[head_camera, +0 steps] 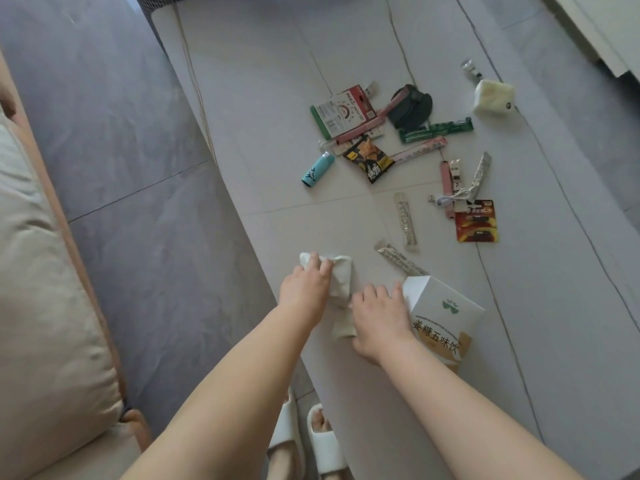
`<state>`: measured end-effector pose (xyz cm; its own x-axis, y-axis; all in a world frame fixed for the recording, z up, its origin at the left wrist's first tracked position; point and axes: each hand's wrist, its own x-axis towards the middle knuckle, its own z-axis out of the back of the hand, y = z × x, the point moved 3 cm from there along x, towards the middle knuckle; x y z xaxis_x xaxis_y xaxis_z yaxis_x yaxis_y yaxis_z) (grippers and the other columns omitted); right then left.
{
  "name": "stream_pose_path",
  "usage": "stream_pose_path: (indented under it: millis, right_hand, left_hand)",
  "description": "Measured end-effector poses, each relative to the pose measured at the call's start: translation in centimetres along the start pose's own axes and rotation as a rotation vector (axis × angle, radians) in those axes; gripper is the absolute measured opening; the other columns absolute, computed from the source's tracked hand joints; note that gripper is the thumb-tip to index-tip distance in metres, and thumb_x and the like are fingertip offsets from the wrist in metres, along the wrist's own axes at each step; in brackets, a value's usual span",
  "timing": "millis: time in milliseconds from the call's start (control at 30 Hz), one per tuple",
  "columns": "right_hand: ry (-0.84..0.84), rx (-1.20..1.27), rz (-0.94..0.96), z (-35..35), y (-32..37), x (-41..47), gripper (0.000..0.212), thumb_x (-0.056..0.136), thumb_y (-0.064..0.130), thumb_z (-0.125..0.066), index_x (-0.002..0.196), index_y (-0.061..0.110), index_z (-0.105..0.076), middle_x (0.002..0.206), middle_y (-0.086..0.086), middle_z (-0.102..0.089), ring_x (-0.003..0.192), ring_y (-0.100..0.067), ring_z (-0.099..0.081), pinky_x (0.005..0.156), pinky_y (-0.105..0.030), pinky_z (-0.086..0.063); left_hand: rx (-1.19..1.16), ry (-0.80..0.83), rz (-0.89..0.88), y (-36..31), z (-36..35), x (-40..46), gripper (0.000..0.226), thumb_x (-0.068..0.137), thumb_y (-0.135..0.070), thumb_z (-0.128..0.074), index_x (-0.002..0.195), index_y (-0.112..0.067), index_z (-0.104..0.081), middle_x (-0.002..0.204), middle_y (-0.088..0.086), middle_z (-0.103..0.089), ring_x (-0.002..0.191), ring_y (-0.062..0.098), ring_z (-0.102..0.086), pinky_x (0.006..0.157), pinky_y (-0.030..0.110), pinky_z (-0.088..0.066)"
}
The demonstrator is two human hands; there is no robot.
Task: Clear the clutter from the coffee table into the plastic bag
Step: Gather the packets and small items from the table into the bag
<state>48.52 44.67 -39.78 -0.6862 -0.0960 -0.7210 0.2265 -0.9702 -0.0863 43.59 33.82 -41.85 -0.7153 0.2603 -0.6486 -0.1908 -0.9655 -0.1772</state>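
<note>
A crumpled plastic bag (341, 282) is being gripped by left hand (306, 289) and right hand (377, 317) fingers; the white box (446, 320) at three o'clock is risking being knocked.

We note a beige sofa cushion (45, 289) at frame left, bordering the grey tiled floor (114, 140). White slippers (311, 441) stand on that floor at the lower edge. At upper right we log a white cabinet (602, 26), only partly in view.
</note>
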Motion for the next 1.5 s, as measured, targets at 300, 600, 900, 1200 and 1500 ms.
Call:
stream_pose_path:
  millis: [300,600,900,1200,1500]
  right_hand:
    - [-0.052,-0.061,0.103,3.0,0.8,-3.8,0.052,0.085,0.037,-0.05,0.128,0.011,-0.039,0.126,-0.01,-0.049,0.12,-0.029,-0.043,0.115,-0.055,-0.014]
    - [-0.192,0.062,0.206,8.9,8.2,-9.1,0.055,0.083,0.047,-0.053,0.126,0.015,-0.041,0.124,-0.006,-0.05,0.117,-0.027,-0.047,0.095,-0.038,-0.038]
    - [-0.25,0.035,0.36,11.0,22.1,-13.7,0.047,0.084,0.047,-0.05,0.119,0.016,-0.044,0.122,-0.005,-0.05,0.117,-0.026,-0.047,0.092,-0.036,-0.04]
    - [-0.243,-0.052,0.628,8.3,41.1,-21.7,0.047,0.084,0.048,-0.048,0.118,0.016,-0.046,0.119,-0.002,-0.052,0.116,-0.026,-0.048,0.089,-0.036,-0.04]
    - [-0.196,-0.137,0.885,4.3,57.7,-29.2,0.076,0.085,0.058,-0.05,0.143,0.014,-0.027,0.135,-0.006,-0.045,0.127,-0.028,-0.04,0.102,-0.037,-0.035]
  left_hand:
    - [-0.152,0.046,0.208,3.3,0.3,-6.5,0.069,0.086,-0.007,-0.053,0.145,-0.024,-0.024,0.126,0.007,-0.038,0.109,0.03,-0.054,0.071,0.035,-0.043]
    - [-0.2,-0.134,0.393,9.0,4.5,-19.5,0.061,0.085,-0.052,-0.052,0.137,-0.021,-0.038,0.127,0.003,-0.048,0.119,0.025,-0.044,0.092,0.035,-0.039]
    - [-0.423,-0.301,0.671,18.5,2.1,-32.8,0.062,0.081,-0.054,-0.05,0.134,-0.022,-0.039,0.125,0.006,-0.046,0.121,0.026,-0.043,0.101,0.037,-0.033]
    - [-0.558,-0.35,0.92,29.8,-6.2,-49.3,0.068,0.083,-0.064,-0.046,0.136,-0.022,-0.037,0.128,0.007,-0.046,0.124,0.027,-0.043,0.101,0.037,-0.035]
    - [-0.63,-0.275,1.215,37.9,-15.6,-62.7,0.068,0.088,-0.058,-0.044,0.14,-0.017,-0.032,0.135,0.009,-0.041,0.125,0.026,-0.041,0.1,0.037,-0.038]
